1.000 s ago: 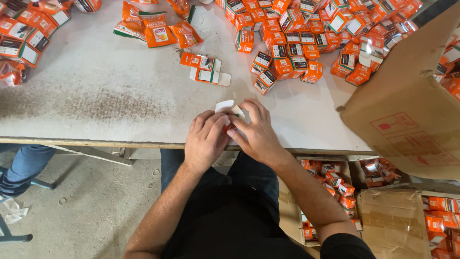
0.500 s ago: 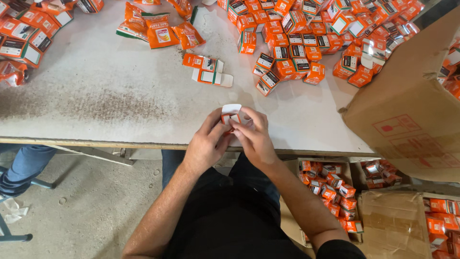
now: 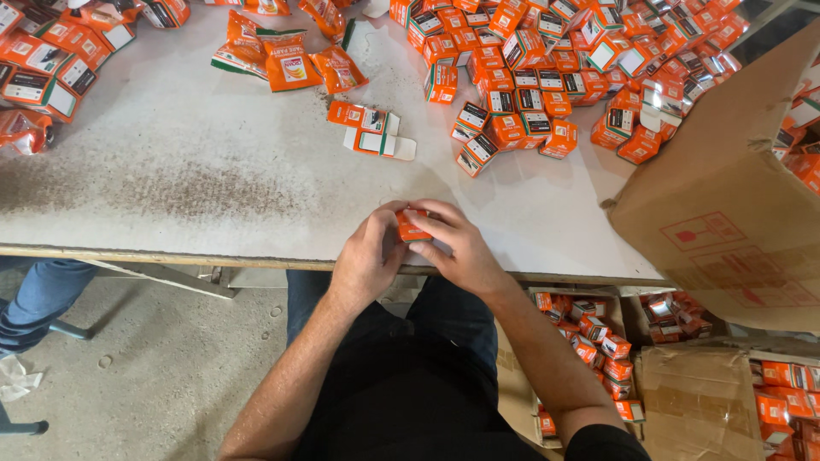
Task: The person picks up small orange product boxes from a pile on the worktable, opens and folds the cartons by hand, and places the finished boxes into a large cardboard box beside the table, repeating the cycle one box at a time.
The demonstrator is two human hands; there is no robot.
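Both of my hands meet over the near edge of the white table (image 3: pixel 196 179) and hold one small orange box (image 3: pixel 412 227) between them. My left hand (image 3: pixel 367 256) grips its left side with curled fingers. My right hand (image 3: pixel 457 248) wraps over its top and right side, so most of the box is hidden. Nearest on the table lie two flat, unfolded orange and white boxes (image 3: pixel 371 128), a little beyond my hands.
A heap of several small orange boxes (image 3: pixel 555 77) covers the far right of the table. Orange pouches (image 3: pixel 290 60) lie at the far middle, more boxes (image 3: pixel 51 68) at far left. A large cardboard carton (image 3: pixel 726 196) stands at right. Cartons of boxes (image 3: pixel 598 341) sit below. Another person's leg (image 3: pixel 38 299) is at left.
The white open flap that stuck up between my hands is gone; the box now shows its orange face, closed up in my fingers. My hands stayed at the table edge.
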